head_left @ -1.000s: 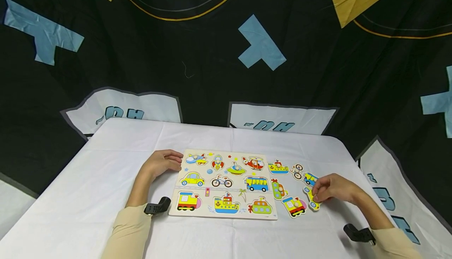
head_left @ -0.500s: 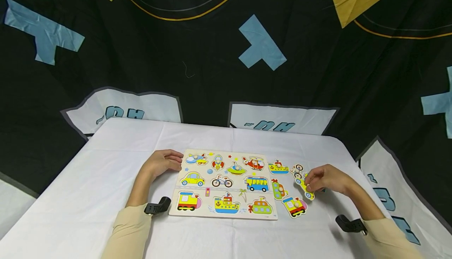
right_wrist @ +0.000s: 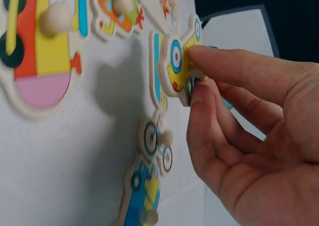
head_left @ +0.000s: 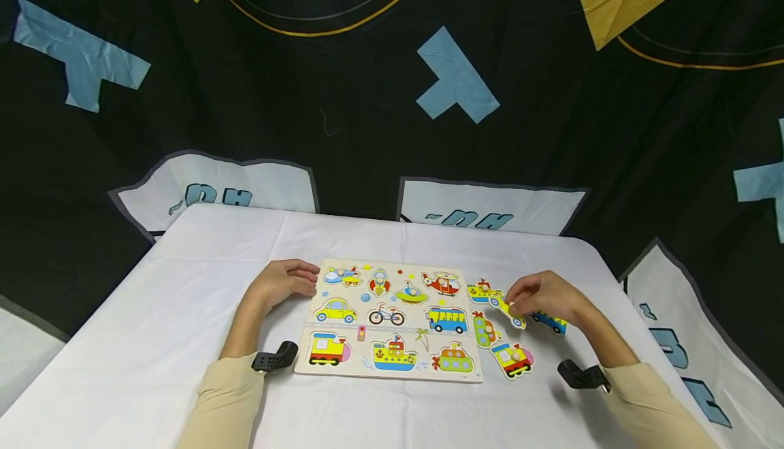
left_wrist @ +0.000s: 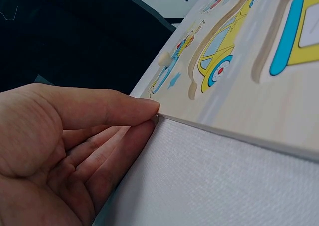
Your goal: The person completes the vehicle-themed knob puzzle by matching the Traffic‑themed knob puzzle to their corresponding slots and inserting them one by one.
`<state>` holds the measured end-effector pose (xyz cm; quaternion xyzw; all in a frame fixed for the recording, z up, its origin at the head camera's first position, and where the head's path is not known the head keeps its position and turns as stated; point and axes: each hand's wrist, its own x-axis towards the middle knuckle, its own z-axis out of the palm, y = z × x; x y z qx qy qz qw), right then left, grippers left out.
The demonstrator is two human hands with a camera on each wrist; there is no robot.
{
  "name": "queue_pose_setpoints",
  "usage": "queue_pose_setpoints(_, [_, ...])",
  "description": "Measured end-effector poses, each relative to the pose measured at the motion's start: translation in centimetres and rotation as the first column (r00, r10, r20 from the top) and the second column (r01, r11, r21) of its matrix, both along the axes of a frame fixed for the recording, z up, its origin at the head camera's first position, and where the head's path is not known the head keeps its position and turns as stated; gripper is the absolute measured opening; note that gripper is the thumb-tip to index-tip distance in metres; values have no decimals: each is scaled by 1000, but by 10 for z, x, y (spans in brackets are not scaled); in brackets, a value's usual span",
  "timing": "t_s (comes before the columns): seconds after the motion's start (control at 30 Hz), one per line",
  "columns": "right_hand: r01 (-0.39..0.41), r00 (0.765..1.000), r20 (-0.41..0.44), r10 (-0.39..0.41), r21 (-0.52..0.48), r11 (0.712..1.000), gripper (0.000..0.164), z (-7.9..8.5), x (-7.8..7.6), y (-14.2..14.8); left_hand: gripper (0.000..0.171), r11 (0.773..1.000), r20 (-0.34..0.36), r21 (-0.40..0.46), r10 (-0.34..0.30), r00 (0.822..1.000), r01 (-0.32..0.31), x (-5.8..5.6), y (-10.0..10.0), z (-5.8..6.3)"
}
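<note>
My right hand [head_left: 548,294] pinches the yellow car puzzle piece [head_left: 510,314] between thumb and fingers, tilted up over the other pieces right of the board. In the right wrist view the car piece [right_wrist: 175,61] overlaps the ship piece. At the left edge of the wooden puzzle board [head_left: 358,367], my left hand [head_left: 278,282] holds the rim, its thumb tip [left_wrist: 149,106] over the edge and a finger below. Airplane, rocket, saucer and helicopter pieces with knobs sit in the top row. A car recess [head_left: 335,309] shows at the board's left.
Right of the board lie the ship piece [head_left: 479,291], submarine piece [head_left: 484,330], train piece [head_left: 513,360] and bus piece [head_left: 551,323]. A small bicycle piece [right_wrist: 157,138] lies by the bus in the right wrist view. White cloth [head_left: 343,415] covers the table.
My right hand has lifted the car piece from beside the bus piece and carried it left and away from me, toward the board. The left hand has stayed at the board's edge.
</note>
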<state>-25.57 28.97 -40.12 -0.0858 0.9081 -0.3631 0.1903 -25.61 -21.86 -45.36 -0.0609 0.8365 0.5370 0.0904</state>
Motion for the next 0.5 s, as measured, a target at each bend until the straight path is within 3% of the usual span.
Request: queue_pose_setpoints(0.5, [10,999,-46,-12,-40,999,29,4,-13,-45,46,1000,0,6,3,1000,-3,0,0,-1])
